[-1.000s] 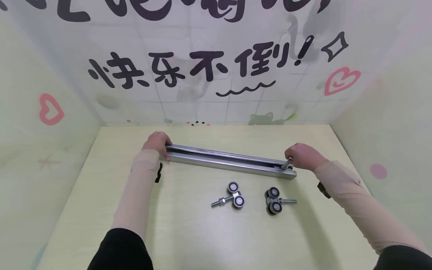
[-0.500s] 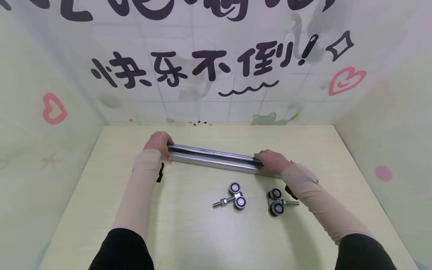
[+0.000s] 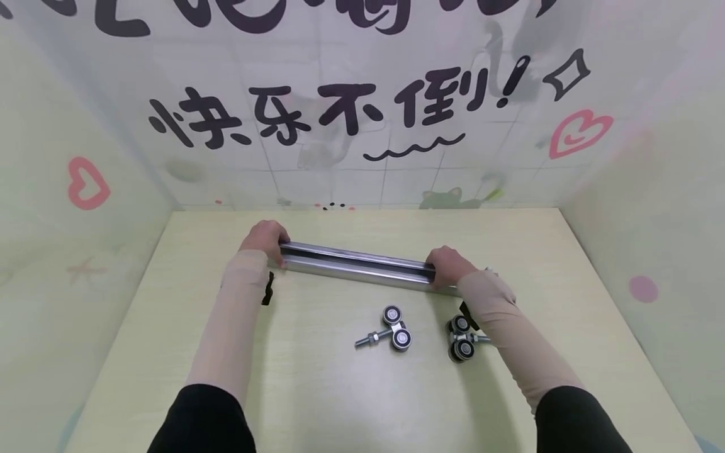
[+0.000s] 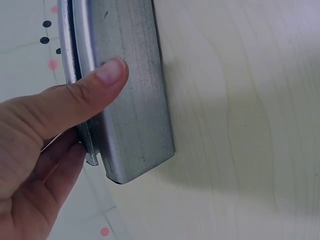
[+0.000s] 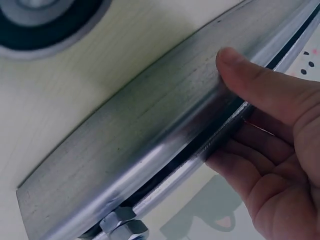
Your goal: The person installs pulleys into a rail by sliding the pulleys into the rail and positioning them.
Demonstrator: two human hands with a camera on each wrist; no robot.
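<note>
A slotted silver metal rail (image 3: 357,274) lies slantwise across the back of the table, its slot facing up. My left hand (image 3: 265,239) grips its left end; in the left wrist view the thumb presses one side wall (image 4: 135,110), the fingers lying on the other side. Nearer the right end, my right hand (image 3: 447,265) holds the rail between thumb and fingers. Nuts on a bolt (image 5: 124,223) stick out of the slot near that end in the right wrist view. My right sleeve hides most of that end in the head view.
Two roller trolleys with threaded bolts lie on the table in front of the rail: one in the middle (image 3: 401,338), another to the right (image 3: 463,349), its bolt partly behind my right sleeve. Printed sheets (image 3: 317,182) stand behind and at both sides.
My right hand has let go of the bolt at the rail's right end, moved left along the rail and taken hold of it. The left hand has kept its grip.
</note>
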